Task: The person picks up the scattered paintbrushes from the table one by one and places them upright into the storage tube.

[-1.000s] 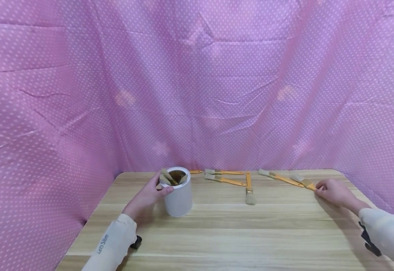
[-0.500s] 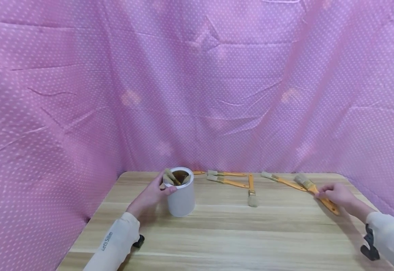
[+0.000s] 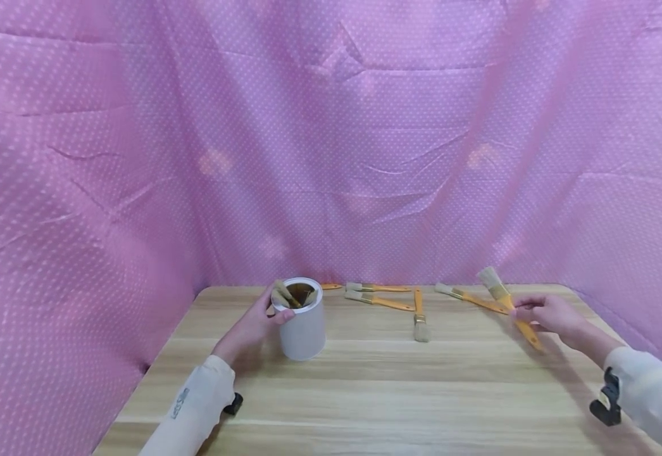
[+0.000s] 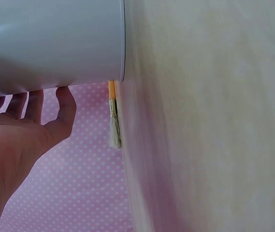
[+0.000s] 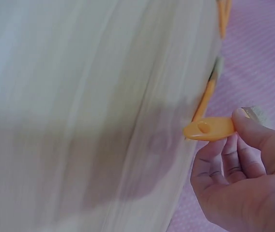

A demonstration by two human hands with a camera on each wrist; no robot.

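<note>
Table: a light wooden table (image 3: 399,392) with a plank grain, seen from the near edge to its far edge.
Room: a pink curtain (image 3: 331,145) with small white dots hangs behind the table and down both sides, creased in places.
Can: one white can (image 3: 303,318) stands upright on the left half of the table, with brush heads showing inside its open top; how many are in it cannot be told.
Left hand: the left hand (image 3: 254,326) grips the can from its left side, thumb over the rim and fingers (image 4: 36,104) curved round the wall.
Right hand: the right hand (image 3: 547,313) is at the right end of the table, lifted a little off the wood.
Held brush: one brush (image 3: 507,304) with an orange handle is pinched in the right hand's grip, bristles up and tilted toward the curtain, handle end pointing down and clear of the table.
Wrist view of the grip: the thumb (image 5: 253,130) presses the orange handle end against the curled fingers.
Brushes lying on the table: four whole ones counted, all orange-handled: two side by side past the can (image 3: 378,295), one pointing toward the near edge (image 3: 419,315), one just left of the held brush (image 3: 468,297).
Further handle: an orange tip (image 3: 331,286) shows just behind the can.
Sleeves: two pale sleeves, one per arm (image 3: 194,411).
</note>
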